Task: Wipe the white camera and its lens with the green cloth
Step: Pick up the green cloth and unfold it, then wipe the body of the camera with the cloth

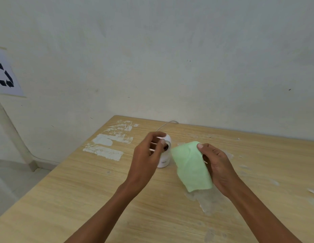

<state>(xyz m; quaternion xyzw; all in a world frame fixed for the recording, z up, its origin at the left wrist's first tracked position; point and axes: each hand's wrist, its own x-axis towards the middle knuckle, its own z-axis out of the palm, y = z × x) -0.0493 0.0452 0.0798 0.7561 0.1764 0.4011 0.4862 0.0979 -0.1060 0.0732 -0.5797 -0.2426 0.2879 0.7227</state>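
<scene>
1. Camera position: the white camera (164,155) stands upright on the wooden table (82,190) near its far edge, long axis vertical, with a thin cable (167,124) trailing off at twelve o'clock toward the wall.
2. Lens (167,146) points to about four o'clock, toward the cloth.
3. Left hand (147,155) curls loosely around the camera's head, fingers bent and slightly spread, probably to steady it; firm contact cannot be told.
4. Right hand (217,165), at three o'clock of the camera, pinches the green cloth (191,169) between thumb and fingers, draped and apart from the camera, apparently ready to wipe.
</scene>
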